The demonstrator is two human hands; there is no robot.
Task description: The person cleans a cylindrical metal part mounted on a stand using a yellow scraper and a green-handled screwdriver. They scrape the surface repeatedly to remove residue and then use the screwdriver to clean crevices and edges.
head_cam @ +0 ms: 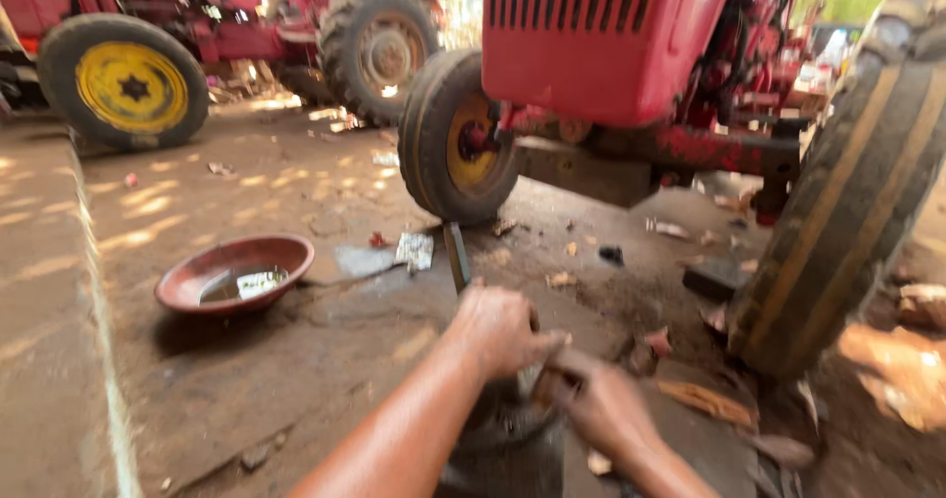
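head view: your left hand is closed over the top of a dark, greasy part that sits low between your forearms, on the dirt floor in front of the red tractor. your right hand is curled tight against the part's side, touching the left hand's fingertips; motion blur hides what, if anything, it pinches. a dark flat bar rises just past your left knuckles; you cannot tell from here whether it joins the part.

to work well here, keep the left hand pressing straight down so the part does not rock on the uneven ground, and let the right hand do the fine work close to the body of the part. grease looks heavy, so grip with the whole palm, not the fingertips.

a red bowl with liquid sits well apart to your left, with a thin rod lying beside it. the tractor's front wheel stands near, beyond your hands, and a big tyre stands to the right; keep your elbows clear of both.
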